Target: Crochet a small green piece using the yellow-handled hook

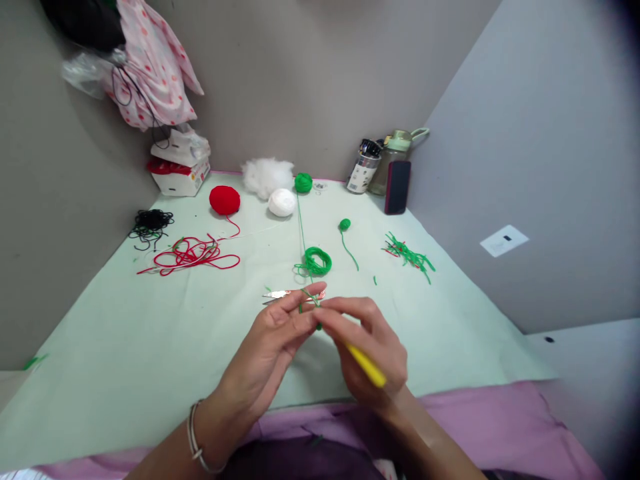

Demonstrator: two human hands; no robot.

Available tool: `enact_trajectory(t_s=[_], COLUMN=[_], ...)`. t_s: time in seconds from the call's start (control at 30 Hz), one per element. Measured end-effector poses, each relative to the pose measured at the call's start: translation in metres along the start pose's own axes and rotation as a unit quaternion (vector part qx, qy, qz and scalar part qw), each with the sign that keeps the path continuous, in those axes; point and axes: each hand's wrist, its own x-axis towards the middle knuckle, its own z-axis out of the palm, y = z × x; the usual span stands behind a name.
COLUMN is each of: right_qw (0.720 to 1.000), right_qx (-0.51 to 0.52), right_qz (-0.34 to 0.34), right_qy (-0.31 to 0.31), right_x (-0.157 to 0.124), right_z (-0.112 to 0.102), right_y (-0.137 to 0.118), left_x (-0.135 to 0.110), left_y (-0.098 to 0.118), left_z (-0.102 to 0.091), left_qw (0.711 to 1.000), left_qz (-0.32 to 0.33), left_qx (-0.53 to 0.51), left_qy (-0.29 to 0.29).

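Observation:
My right hand (373, 343) is closed around a crochet hook (367, 367) with a yellow handle. The hook's tip is hidden at the fingertips. Between thumb and fingers, my left hand (273, 343) pinches a small green crochet piece (319, 325), mostly covered by the fingers. A strand of green yarn (301, 230) runs over the left fingers and back to a green yarn ball (303, 183). Just beyond the left fingers lie scissors (277, 294), partly hidden. A coil of green yarn (318, 261) rests behind them.
Across the pale green tablecloth (210, 353) lie a red yarn ball (225, 200), loose red yarn (195, 257), black yarn (151, 223), a white yarn ball (282, 203), fibre stuffing (267, 177), a small green ball (345, 225) and yarn scraps (410, 255). A phone (398, 188) leans by a bottle (385, 167).

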Motion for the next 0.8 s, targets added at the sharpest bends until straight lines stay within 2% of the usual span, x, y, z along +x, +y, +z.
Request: enact_trajectory(t_s=[0.07,0.13,0.2,0.27,0.37,0.47,0.57,0.7,0.8], right_qw=[0.993,0.967,0.937,0.921,0.924,0.941,0.957,0.957,0.964], right_qx=[0.087,0.194,0.274,0.308,0.305,0.272,0.231,0.21,0.192], right_qz=[0.07,0.154,0.208,0.233,0.227,0.197,0.171,0.17,0.103], right_qy=[0.041,0.065,0.058,0.045,0.046,0.034,-0.018,-0.102,-0.155], right_x=[0.005,0.01,0.013,0.012,0.009,0.011,0.018,0.027,0.034], right_z=[-0.002,-0.001,0.002,0.007,0.012,0.01,0.001,-0.011,-0.013], right_y=[0.003,0.007,0.009,0.01,0.007,0.004,0.004,0.001,-0.003], left_x=[0.001,0.001,-0.001,-0.003,-0.004,-0.006,-0.01,-0.016,-0.019], left_y=[0.002,0.003,0.001,-0.002,-0.006,-0.003,0.003,0.009,0.011], left_z=[-0.001,-0.002,-0.003,-0.003,-0.003,-0.002,-0.001,-0.001,-0.001], left_qw=[1.0,1.0,0.996,0.989,0.984,0.986,0.989,0.988,0.992], left_qz=[-0.007,0.02,0.059,0.097,0.122,0.111,0.095,0.098,0.09], left_qx=[-0.016,0.01,0.062,0.105,0.127,0.114,0.103,0.111,0.087], left_qy=[0.002,0.017,0.029,0.034,0.037,0.04,0.041,0.045,0.023])
